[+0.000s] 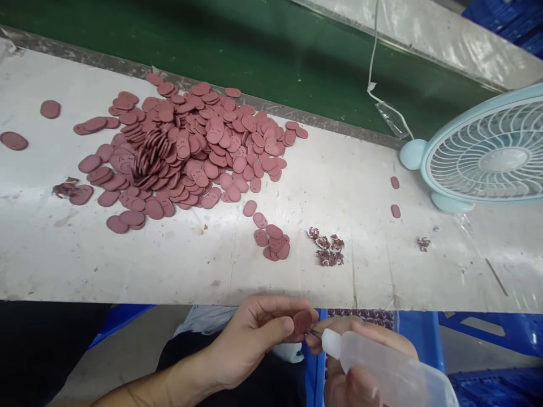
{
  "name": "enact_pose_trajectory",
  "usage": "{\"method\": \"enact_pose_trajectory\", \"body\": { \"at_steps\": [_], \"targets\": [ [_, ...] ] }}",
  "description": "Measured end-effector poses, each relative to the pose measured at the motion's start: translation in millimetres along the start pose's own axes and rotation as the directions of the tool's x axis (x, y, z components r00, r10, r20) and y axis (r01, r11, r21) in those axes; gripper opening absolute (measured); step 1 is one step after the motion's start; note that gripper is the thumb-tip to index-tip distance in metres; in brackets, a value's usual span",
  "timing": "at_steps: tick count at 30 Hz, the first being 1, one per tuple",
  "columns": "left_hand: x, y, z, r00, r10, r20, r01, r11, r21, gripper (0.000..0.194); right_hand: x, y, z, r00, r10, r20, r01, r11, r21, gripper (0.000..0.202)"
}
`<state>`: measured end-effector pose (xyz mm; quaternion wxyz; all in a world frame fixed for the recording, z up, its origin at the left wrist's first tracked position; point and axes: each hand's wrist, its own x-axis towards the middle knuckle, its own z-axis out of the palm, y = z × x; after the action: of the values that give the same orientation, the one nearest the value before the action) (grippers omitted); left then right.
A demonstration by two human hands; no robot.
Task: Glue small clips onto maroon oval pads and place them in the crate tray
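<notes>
Between the thumb and fingers of my left hand (246,339) is a reddish-brown oval disc (302,321), held just past the table's front edge. My right hand (382,339) is wrapped round a translucent squeeze bottle (382,364) with a white cap and a thin metal nozzle (314,333). The nozzle's tip is at the disc's lower right edge; whether it touches cannot be made out. On the table above my hands lie a small cluster of similar discs (275,243) and a few clumps of small dark brown pieces (330,258).
A large heap of discs (203,141) covers the table's (148,265) left and middle. A pale blue fan (487,152) stands at the right, its white cable (373,56) running up across a green surface (254,45). Below my right hand is a blue crate (418,333) holding dark red pieces.
</notes>
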<state>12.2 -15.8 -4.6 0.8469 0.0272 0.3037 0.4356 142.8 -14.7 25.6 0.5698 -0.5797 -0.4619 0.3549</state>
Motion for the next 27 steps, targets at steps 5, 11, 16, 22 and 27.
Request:
{"method": "enact_pose_trajectory", "body": {
  "at_steps": [5,11,16,22,27],
  "targets": [
    [0,1,-1.6,0.999,0.018,0.027,-0.019,1.0,0.023,0.025,-2,2,5,0.998,-0.025,-0.065,0.02,0.997,-0.075,0.025],
    [-2,0,-5.7,0.999,-0.018,-0.041,0.019,0.999,0.034,0.03,2,-4,7,0.999,-0.018,-0.03,0.018,1.0,0.012,0.023],
    [-3,0,-4.8,0.999,-0.02,-0.041,0.022,0.999,0.039,0.03,4,-8,9,0.998,-0.035,-0.052,0.036,0.999,0.016,0.024],
    [-2,0,-3.4,0.999,-0.007,-0.045,0.009,0.999,0.036,0.03,6,-9,13,0.999,-0.046,-0.023,0.047,0.998,0.042,0.024],
    [-2,3,-2.9,0.999,-0.013,-0.035,0.014,1.0,0.027,0.03,7,-7,4,0.999,-0.041,0.035,0.04,0.998,0.054,0.025]
  ]
}}
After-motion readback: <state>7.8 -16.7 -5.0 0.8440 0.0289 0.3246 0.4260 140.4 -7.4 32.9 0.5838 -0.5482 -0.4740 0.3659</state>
